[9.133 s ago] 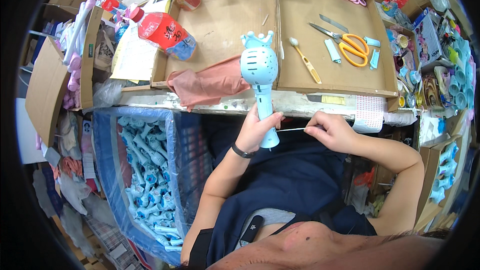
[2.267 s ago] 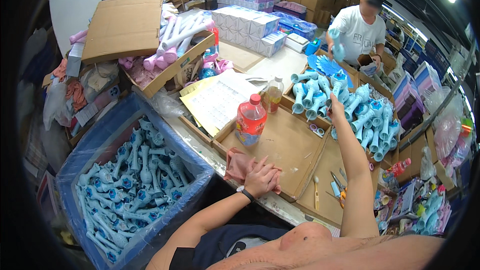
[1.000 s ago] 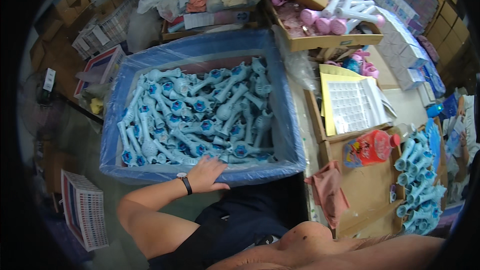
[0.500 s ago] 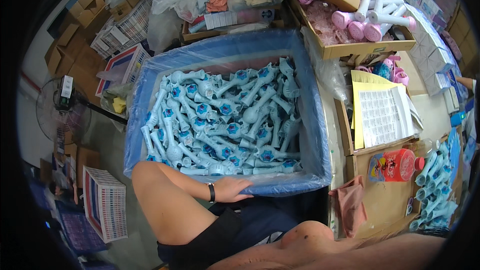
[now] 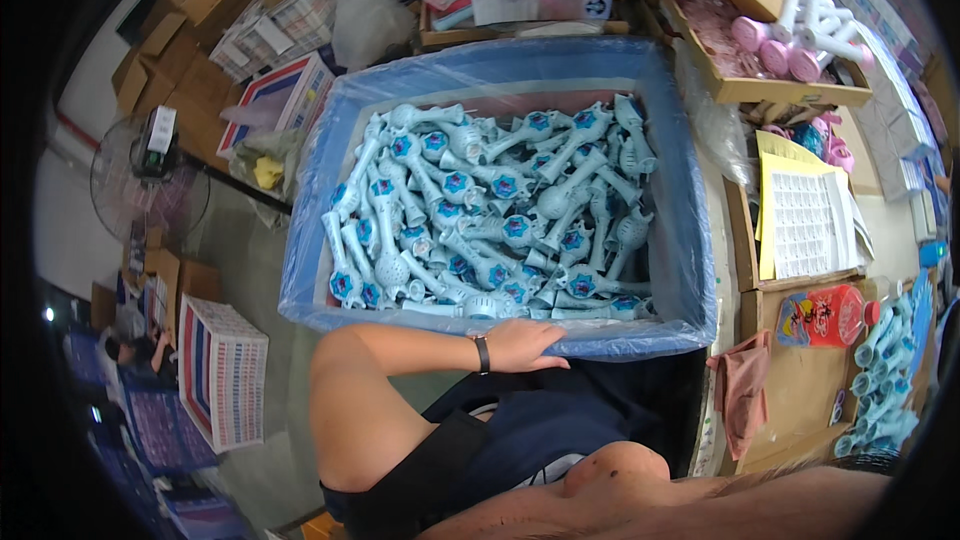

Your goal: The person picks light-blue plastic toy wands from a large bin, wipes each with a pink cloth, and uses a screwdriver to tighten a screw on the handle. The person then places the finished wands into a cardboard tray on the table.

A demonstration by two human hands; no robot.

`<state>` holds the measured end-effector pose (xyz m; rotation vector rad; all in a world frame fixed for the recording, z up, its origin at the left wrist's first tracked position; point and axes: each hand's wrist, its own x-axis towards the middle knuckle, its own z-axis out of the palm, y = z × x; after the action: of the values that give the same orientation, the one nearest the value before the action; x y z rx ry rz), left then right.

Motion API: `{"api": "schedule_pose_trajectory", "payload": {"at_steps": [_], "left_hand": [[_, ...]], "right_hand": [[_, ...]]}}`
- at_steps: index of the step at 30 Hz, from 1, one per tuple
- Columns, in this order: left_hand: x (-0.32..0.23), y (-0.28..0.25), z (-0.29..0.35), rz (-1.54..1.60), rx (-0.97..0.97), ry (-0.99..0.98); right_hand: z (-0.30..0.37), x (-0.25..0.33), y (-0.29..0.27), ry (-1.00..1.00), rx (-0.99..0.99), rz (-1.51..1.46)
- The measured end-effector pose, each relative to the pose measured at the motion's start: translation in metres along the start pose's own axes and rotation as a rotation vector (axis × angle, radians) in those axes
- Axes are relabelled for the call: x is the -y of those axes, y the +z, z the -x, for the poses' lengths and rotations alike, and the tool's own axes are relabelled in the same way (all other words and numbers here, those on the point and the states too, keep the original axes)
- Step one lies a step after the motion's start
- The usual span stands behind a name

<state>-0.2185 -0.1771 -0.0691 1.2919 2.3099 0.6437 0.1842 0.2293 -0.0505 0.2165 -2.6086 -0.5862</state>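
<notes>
My left hand [image 5: 523,345], with a dark-banded watch [image 5: 482,354] on its wrist, lies on the near rim of a large blue bin [image 5: 635,337] lined with clear plastic. Its fingers stretch flat along the rim and hold nothing. Inside the bin is a heap of pale blue plastic parts [image 5: 390,267], each with a long handle and a rounded head. Many bear a blue star-shaped piece with a purple centre. No part is in my hand. My right hand does not show.
A fan [image 5: 152,165] stands at left, a striped box [image 5: 228,370] below it. A person [image 5: 150,350] is further back. Rightward are a carton of pink-and-white parts [image 5: 750,90], papers [image 5: 808,225], a red bottle [image 5: 822,317], a pink cloth [image 5: 742,395] and more blue parts [image 5: 880,380].
The whole view has shifted, so the bin and my left hand now appear further right and higher. My hand stays on the near rim. A person now shows at the lower left.
</notes>
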Motion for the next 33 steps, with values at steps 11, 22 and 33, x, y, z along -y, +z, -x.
{"api": "schedule_pose_trajectory", "payload": {"at_steps": [11, 22, 33], "left_hand": [[-0.001, 0.018, 0.004, -0.220, -0.245, 0.057], [-0.005, 0.013, 0.002, -0.348, -0.150, 0.001], [-0.005, 0.009, 0.002, -0.266, -0.167, 0.043]], "right_hand": [[-0.032, 0.029, -0.053, 0.798, 0.745, -0.417], [-0.065, 0.022, -0.077, 0.622, 0.539, -0.284], [-0.066, 0.067, -0.010, 0.988, -0.066, -0.405]]}}
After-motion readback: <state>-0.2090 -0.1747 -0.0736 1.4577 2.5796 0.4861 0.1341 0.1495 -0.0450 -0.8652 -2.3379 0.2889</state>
